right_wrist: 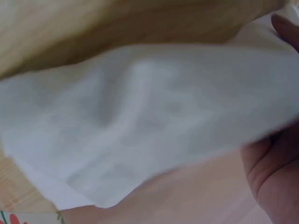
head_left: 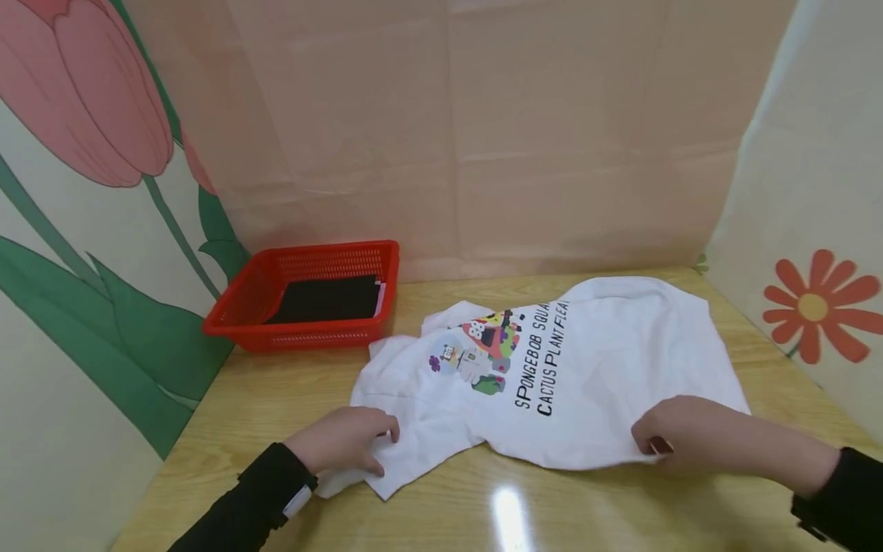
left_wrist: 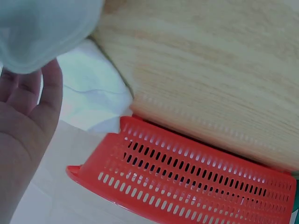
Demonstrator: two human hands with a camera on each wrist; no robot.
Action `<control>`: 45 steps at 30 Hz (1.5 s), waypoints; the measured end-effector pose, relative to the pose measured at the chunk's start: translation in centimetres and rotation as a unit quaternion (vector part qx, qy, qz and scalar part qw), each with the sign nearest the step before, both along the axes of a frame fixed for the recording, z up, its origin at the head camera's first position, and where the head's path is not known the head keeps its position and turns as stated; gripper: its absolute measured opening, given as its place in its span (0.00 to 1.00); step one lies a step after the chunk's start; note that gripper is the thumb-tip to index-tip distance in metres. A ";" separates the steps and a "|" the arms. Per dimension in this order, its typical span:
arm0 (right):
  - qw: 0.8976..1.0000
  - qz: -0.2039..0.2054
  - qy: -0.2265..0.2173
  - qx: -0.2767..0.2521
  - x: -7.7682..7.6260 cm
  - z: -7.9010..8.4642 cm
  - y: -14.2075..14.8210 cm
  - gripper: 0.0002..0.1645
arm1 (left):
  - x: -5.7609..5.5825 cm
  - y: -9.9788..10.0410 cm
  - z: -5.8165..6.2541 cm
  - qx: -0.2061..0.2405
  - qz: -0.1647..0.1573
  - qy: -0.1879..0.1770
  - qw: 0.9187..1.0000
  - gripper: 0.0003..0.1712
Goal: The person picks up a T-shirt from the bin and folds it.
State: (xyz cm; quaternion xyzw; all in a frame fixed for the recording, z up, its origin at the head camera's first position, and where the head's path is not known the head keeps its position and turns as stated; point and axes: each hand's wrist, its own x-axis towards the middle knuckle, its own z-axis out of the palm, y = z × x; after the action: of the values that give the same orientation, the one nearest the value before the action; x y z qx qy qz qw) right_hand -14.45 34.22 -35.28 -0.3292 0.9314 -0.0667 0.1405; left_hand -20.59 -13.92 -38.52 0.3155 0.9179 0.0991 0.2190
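Observation:
A white T-shirt (head_left: 607, 368) with cartoon figures and black lettering lies sideways on the wooden table, its hem end to the right. My right hand (head_left: 679, 433) pinches the near edge of the shirt toward the hem; in the right wrist view the white cloth (right_wrist: 140, 121) hangs raised beside the thumb side of the hand. At the near sleeve, my left hand (head_left: 345, 438) rests on the fabric, thumb and forefinger spread apart. The left wrist view shows the fingers of that hand partly covered by a pale blurred object (left_wrist: 46, 32) close to the camera.
A red plastic basket (head_left: 310, 337) stands at the back left, just beyond the shirt's sleeve end. Inside it lies folded black cloth (head_left: 327, 299) with a pinkish edge beside it. A pinkish paper-like wall (head_left: 483, 153) closes the back, with flower-printed panels on both sides.

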 end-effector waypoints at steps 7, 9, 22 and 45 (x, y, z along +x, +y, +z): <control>0.997 -0.037 -0.063 0.034 1.3 -0.2 -1.1 0.19 | 0.5 0.1 0.4 0.016 -0.021 -0.005 1.000 0.14; 0.995 -0.059 -0.072 0.041 0.9 0.0 -1.3 0.21 | 0.4 0.2 0.7 0.024 -0.018 -0.006 1.000 0.11; 0.989 -0.127 0.041 0.059 -10.7 3.3 1.4 0.25 | -5.9 5.2 5.2 0.097 0.054 0.132 0.985 0.12; 0.947 -0.251 0.198 -0.016 -23.3 -1.8 7.0 0.30 | -17.5 12.2 4.8 0.080 0.169 0.097 0.978 0.15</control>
State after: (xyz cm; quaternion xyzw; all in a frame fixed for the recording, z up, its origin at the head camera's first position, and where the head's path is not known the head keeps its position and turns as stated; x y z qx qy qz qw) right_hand -37.77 41.25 -37.13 -0.0933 0.9918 -0.0477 -0.0733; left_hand -38.06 -1.71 -33.76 0.1810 0.9638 0.1771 0.0831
